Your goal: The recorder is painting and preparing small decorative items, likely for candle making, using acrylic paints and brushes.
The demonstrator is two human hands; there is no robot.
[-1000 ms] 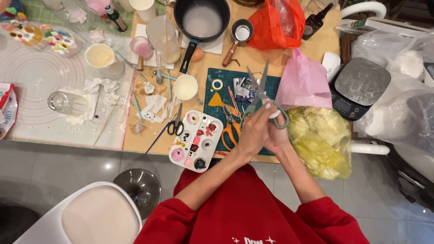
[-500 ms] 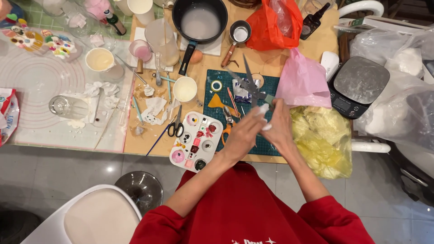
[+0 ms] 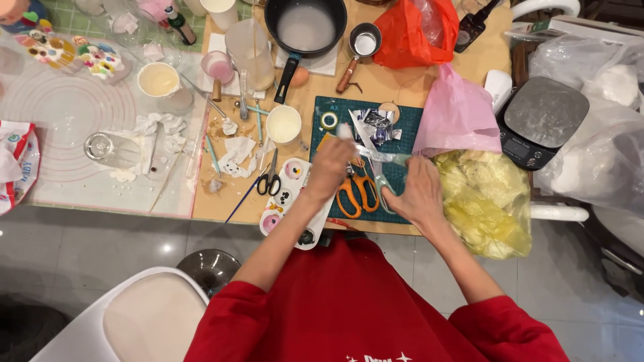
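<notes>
Holding a shiny clear plastic strip (image 3: pixel 376 155) tight, both hands, left hand (image 3: pixel 330 167) and right hand (image 3: pixel 417 193), stretch it above the green cutting mat (image 3: pixel 402 121); orange scissors (image 3: pixel 359 191) lie unused.

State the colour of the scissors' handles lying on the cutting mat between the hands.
Orange scissors, head view.

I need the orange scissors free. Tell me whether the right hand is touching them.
Apart. The head view shows the right hand lying to the right of the orange scissors, with a strip of green cutting mat visible between them.

Wooden table (image 3: pixel 396 74): green cutting mat (image 3: pixel 402 121), pan (image 3: pixel 306 25), scale (image 3: pixel 540 121).
</notes>
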